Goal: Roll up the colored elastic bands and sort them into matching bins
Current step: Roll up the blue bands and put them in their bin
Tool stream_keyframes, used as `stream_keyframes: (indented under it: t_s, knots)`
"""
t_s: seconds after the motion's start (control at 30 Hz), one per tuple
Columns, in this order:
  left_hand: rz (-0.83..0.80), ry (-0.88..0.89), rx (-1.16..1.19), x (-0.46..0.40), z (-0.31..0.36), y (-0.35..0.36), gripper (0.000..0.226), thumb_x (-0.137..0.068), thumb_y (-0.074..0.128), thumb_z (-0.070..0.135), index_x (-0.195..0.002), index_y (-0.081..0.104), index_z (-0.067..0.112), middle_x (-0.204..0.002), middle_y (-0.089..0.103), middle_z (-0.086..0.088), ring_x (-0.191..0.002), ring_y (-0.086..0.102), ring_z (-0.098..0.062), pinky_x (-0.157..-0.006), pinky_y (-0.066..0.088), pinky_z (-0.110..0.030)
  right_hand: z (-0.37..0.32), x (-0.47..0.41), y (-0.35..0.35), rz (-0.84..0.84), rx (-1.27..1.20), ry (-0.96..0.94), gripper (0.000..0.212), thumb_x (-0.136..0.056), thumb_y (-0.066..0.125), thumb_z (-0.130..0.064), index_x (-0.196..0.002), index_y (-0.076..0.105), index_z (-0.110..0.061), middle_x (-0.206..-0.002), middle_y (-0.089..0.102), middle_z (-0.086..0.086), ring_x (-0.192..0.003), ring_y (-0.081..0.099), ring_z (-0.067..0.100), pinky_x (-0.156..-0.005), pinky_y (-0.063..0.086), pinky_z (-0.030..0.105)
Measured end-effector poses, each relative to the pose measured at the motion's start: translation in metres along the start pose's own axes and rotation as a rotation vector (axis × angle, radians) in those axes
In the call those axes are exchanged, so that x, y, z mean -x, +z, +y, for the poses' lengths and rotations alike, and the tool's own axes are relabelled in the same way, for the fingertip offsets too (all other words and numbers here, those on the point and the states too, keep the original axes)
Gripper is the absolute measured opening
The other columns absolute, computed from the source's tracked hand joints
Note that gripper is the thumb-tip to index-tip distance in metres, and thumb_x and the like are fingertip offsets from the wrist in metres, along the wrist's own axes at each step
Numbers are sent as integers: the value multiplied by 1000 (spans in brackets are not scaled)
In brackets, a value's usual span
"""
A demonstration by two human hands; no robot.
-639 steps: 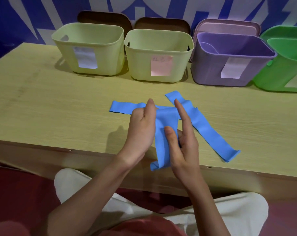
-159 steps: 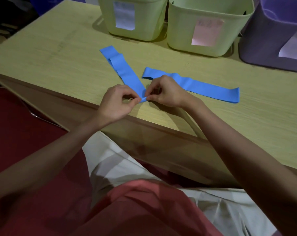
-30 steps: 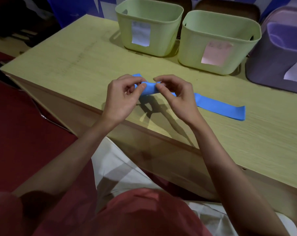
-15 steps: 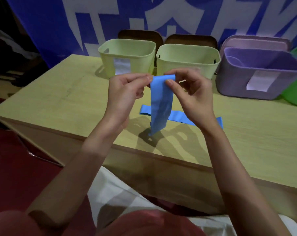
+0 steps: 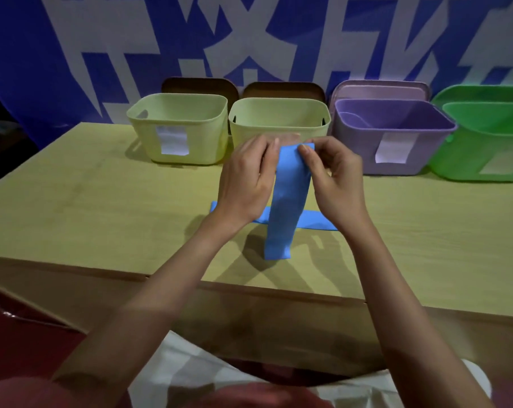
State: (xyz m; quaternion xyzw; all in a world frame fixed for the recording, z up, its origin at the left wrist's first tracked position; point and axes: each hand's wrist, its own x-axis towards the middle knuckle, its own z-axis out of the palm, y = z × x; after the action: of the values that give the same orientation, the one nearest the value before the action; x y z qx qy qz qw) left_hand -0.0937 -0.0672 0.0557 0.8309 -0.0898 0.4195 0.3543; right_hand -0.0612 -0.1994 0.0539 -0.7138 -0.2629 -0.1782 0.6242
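Both hands are raised above the pale wooden table, each pinching a top corner of one flat blue elastic band. The left hand grips the band's upper left edge between thumb and fingers; the right hand pinches the upper right corner with thumb and forefinger. The band hangs unrolled, straight down, its lower end near the table surface; whether it touches the wood cannot be determined from this angle.

A second flat blue elastic band lies on the table behind the hanging one, running left to right, partly hidden by the hands and wrists.

Four open plastic bins stand in a row along the far edge. From left: a pale yellow-green bin with a white label, a second pale yellow-green bin directly behind the hands, a purple bin with a white label, and a bright green bin cut off by the frame edge. Adjacent bins stand close together.

A blue and white patterned backdrop fills the wall behind.
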Motion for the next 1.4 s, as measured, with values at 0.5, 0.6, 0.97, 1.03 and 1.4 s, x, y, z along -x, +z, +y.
stream_keyframes:
  t_s: [0.5,0.6,0.97,1.03,1.4]
  knots:
    - [-89,-230,247,-7,4,22,36,-101,33,15,-69,48,20,-60,46,7,-58,39,-12,-56,28,-18,13,-4,-18,-72,-4,-122,24,-89,64,-1,-107,61,-17,-82,59,-10,-74,55,7,-71,47,24]
    - [-133,-333,355,-11,4,23,37,-102,35,15,-77,51,-8,-75,47,-1,-59,38,-17,-56,31,-20,12,-8,-19,-78,33,-136,22,-90,63,-5,-100,62,-24,-85,62,-8,-74,55,7,-72,48,24]
    - [-34,-31,-49,-7,-15,22,37,-101,38,21,-64,32,21,-48,25,12,-46,36,-5,-50,16,-25,18,-7,-13,-122,104,-59,5,-94,57,-14,-98,57,-17,-77,55,-16,-69,51,-1,-64,41,17]
    - [-47,-47,-49,-6,-14,21,37,-101,36,21,-65,29,25,-49,27,11,-47,34,-7,-50,17,-26,18,-7,-13,-142,135,-51,5,-94,54,-20,-96,57,-16,-75,55,-13,-68,50,-1,-64,40,18]
    - [-8,-191,99,-10,-11,24,44,-99,34,23,-57,23,23,-47,22,9,-45,26,-11,-48,17,-27,12,-3,-12,-118,-16,-98,16,-91,63,-6,-102,61,-17,-75,57,-9,-70,53,6,-67,46,24]
